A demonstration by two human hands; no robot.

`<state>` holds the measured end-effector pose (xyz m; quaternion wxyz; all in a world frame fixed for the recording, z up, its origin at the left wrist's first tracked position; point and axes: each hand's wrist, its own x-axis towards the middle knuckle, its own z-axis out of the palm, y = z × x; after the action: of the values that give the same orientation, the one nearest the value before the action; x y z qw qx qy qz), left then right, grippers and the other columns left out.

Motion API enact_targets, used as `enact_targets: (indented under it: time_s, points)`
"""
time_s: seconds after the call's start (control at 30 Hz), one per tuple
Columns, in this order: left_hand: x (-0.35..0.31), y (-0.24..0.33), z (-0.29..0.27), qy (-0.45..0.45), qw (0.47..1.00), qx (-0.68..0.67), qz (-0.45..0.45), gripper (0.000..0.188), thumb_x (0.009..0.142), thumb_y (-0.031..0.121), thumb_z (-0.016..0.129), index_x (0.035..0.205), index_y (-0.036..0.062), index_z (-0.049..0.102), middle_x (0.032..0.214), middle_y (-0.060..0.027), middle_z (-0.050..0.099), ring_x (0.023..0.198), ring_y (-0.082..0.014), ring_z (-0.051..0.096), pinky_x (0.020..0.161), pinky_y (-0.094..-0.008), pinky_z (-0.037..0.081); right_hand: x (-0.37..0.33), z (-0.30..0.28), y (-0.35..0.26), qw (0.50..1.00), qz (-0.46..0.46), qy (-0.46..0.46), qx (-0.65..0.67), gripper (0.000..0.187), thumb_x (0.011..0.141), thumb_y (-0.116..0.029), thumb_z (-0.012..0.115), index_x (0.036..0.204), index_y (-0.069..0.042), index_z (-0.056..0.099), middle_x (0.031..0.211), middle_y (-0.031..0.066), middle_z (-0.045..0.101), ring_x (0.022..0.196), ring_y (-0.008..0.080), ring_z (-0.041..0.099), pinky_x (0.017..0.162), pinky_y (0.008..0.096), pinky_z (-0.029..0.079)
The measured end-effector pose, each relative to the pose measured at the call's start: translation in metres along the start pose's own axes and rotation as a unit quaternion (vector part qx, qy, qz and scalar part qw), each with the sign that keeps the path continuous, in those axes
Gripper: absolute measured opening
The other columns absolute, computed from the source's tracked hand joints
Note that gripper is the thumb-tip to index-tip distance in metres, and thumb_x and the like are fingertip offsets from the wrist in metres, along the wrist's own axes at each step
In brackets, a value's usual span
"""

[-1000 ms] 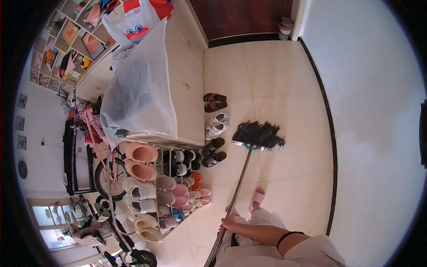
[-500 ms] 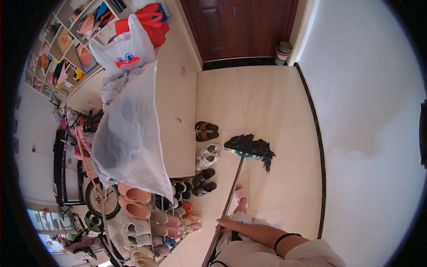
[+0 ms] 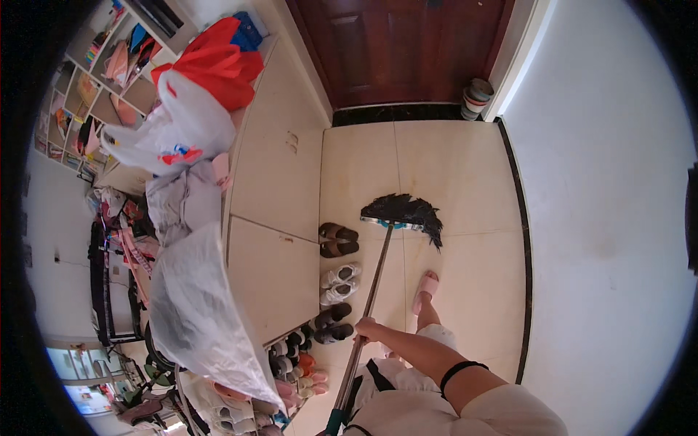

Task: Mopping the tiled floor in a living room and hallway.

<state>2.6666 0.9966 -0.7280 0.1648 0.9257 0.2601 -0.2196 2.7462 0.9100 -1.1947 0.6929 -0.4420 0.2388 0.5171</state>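
My right hand (image 3: 368, 330) is closed around the metal handle of a mop (image 3: 376, 280), which slants from the lower edge up toward the middle of the view. At its far end the mop's black, shaggy head (image 3: 404, 211) lies on the tile floor, joined to the handle by a teal clamp. The handle's teal lower part (image 3: 334, 420) runs out at the bottom edge. My left hand is not visible. A foot in a pink slipper (image 3: 427, 283) stands on the tiles right of the handle.
Brown slippers (image 3: 339, 240), white shoes (image 3: 340, 284) and dark shoes (image 3: 333, 324) line the cabinet (image 3: 280, 196) at left. A crowded shoe rack (image 3: 298, 367) stands nearer. Ahead are a dark red door (image 3: 407, 54) and stacked pots (image 3: 476, 99); a white wall (image 3: 603, 203) bounds the right.
The mop head has moved forward toward the door, past the brown slippers. I have moved forward too, and the pink-slippered foot is farther ahead. My right hand keeps its grip.
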Motion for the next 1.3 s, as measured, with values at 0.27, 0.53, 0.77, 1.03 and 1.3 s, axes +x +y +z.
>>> enact_targets:
  time_s: [0.27,0.53,0.77,1.03,1.3]
  points:
    - [0.027,0.158,0.058,-0.038,0.993,-0.075,-0.081,0.02,0.077,0.012,0.051,0.093,-0.0004,0.053,0.064,0.0003,0.049,0.052,-0.0073,0.041,0.043,-0.0206,0.035,-0.04,-0.086,-0.182,0.948,0.139,0.119,0.26,0.006,0.075,-0.006,0.039,0.078,-0.004,0.043,0.064,0.0133,0.045,0.051,0.0263,0.05,0.041,0.0403,0.045]
    - [0.114,0.356,0.042,0.188,0.975,0.024,0.116,0.018,0.076,0.015,0.053,0.081,-0.0003,0.061,0.047,-0.0053,0.046,0.038,-0.009,0.034,0.036,-0.0249,0.029,-0.024,-0.167,-0.332,0.905,0.015,0.03,0.425,0.006,0.075,-0.002,0.044,0.079,0.001,0.04,0.066,0.0158,0.044,0.053,0.0284,0.048,0.05,0.0409,0.046]
    - [0.211,0.481,-0.006,0.282,0.941,0.048,0.183,0.024,0.077,0.022,0.054,0.071,-0.0007,0.061,0.043,-0.0059,0.049,0.036,-0.0098,0.038,0.035,-0.026,0.03,-0.008,-0.207,-0.475,0.83,-0.044,-0.032,0.556,0.007,0.068,0.005,0.042,0.062,0.003,0.041,0.054,0.0148,0.041,0.046,0.028,0.046,0.043,0.0412,0.043]
    - [0.39,0.528,-0.115,0.273,0.9,0.079,0.331,0.015,0.076,0.009,0.051,0.077,-0.0044,0.058,0.053,-0.0096,0.055,0.043,-0.013,0.049,0.042,-0.0257,0.038,0.046,-0.202,-0.609,0.774,-0.134,-0.025,0.619,0.006,0.07,0.001,0.041,0.064,0.001,0.038,0.056,0.0144,0.038,0.043,0.0263,0.041,0.041,0.0411,0.042]
    - [0.439,0.684,-0.173,0.273,0.804,0.333,0.41,0.017,0.077,0.011,0.052,0.082,-0.0044,0.057,0.054,-0.0089,0.053,0.045,-0.0077,0.043,0.041,-0.0241,0.034,-0.107,-0.27,-0.702,0.678,-0.021,0.04,0.733,0.008,0.066,-0.003,0.044,0.06,-0.002,0.04,0.055,0.0125,0.043,0.043,0.0241,0.045,0.041,0.0363,0.042]
